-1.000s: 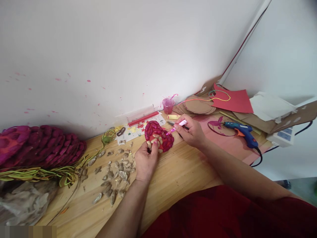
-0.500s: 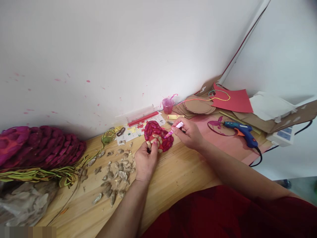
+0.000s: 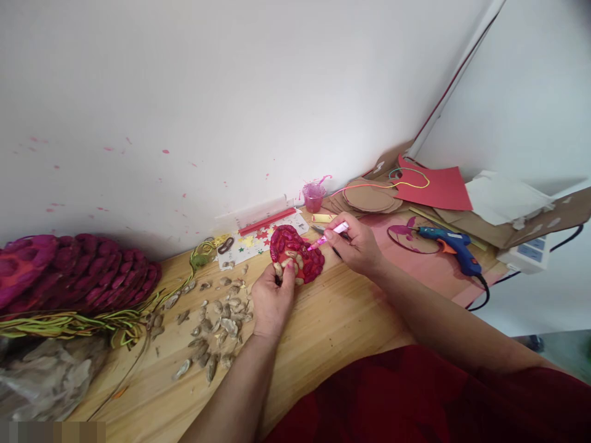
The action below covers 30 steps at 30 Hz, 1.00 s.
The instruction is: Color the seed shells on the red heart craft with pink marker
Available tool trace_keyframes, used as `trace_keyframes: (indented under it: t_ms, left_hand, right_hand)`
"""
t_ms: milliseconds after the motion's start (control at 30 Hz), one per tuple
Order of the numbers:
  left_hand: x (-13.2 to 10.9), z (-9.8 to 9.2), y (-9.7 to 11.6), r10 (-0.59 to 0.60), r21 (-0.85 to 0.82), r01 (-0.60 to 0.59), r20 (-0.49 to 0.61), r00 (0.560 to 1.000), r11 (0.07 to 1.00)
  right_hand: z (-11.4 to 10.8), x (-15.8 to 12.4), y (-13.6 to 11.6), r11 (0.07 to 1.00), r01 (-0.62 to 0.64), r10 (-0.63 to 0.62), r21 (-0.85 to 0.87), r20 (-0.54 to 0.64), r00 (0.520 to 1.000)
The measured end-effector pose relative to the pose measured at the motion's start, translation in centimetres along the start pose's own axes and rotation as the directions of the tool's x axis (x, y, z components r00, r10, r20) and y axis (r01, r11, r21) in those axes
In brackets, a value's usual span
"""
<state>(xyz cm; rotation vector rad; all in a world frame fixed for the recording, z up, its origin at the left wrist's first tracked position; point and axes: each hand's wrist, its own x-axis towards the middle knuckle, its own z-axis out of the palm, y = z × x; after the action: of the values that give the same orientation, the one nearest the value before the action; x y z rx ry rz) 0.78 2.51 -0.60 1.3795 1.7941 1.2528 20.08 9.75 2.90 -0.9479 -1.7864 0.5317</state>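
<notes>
A red heart-shaped piece (image 3: 295, 252) covered with peanut shells, most painted magenta and a few bare, lies on the wooden table (image 3: 332, 326). My left hand (image 3: 272, 298) pinches its near edge, fingers closed on it. My right hand (image 3: 357, 246) grips a small pink-and-white brush (image 3: 329, 235), its pink tip touching the right side of the piece.
Loose peanut shells (image 3: 217, 320) lie left of my left hand. A large magenta shell piece (image 3: 78, 267) with green-yellow cords sits far left. A pink paint cup (image 3: 314, 195), star sticker sheet (image 3: 252, 241), cardboard discs (image 3: 369, 198), red paper (image 3: 436, 184) and blue glue gun (image 3: 450, 245) stand behind and right.
My right hand shifted slightly as the brush stroked across the right side of the heart piece. My left hand has stayed put.
</notes>
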Motion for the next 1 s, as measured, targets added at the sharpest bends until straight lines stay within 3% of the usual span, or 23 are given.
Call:
trace_keyframes:
  t_ms: [100,267,400,633,733,900,1000]
  left_hand:
    - [-0.03,-0.05,0.20,-0.005,-0.003,0.005,-0.006,1.000,1.000]
    - [-0.08,-0.09,0.29,-0.022,-0.002,0.022,0.000,1.000,1.000]
    - [-0.06,-0.09,0.22,-0.027,-0.001,0.027,0.001,1.000,1.000]
    - [-0.05,-0.03,0.21,-0.012,-0.013,0.012,-0.005,1.000,1.000]
    - [-0.04,0.00,0.21,-0.018,-0.010,0.018,-0.007,1.000,1.000]
    - [-0.03,-0.02,0.22,-0.016,0.002,0.016,-0.009,1.000,1.000]
    - [-0.05,-0.05,0.31,-0.026,-0.001,0.026,-0.008,1.000,1.000]
  right_hand:
    - [0.00,-0.01,-0.04,1.000,-0.010,0.010,0.021,0.044,0.999]
    - [0.00,-0.01,-0.09,1.000,-0.003,0.003,-0.001,-0.006,1.000]
    - [0.05,0.01,-0.13,1.000,0.013,-0.013,0.003,0.059,0.998]
    - [0.10,-0.08,-0.28,1.000,0.012,-0.012,0.000,-0.007,1.000]
    - [0.18,-0.20,-0.40,0.999,0.054,-0.054,-0.004,0.044,0.998]
    - [0.12,-0.37,-0.60,0.995,0.086,-0.087,-0.042,-0.018,0.996]
    - [0.04,-0.42,-0.80,0.988,0.137,-0.135,-0.068,0.030,0.990]
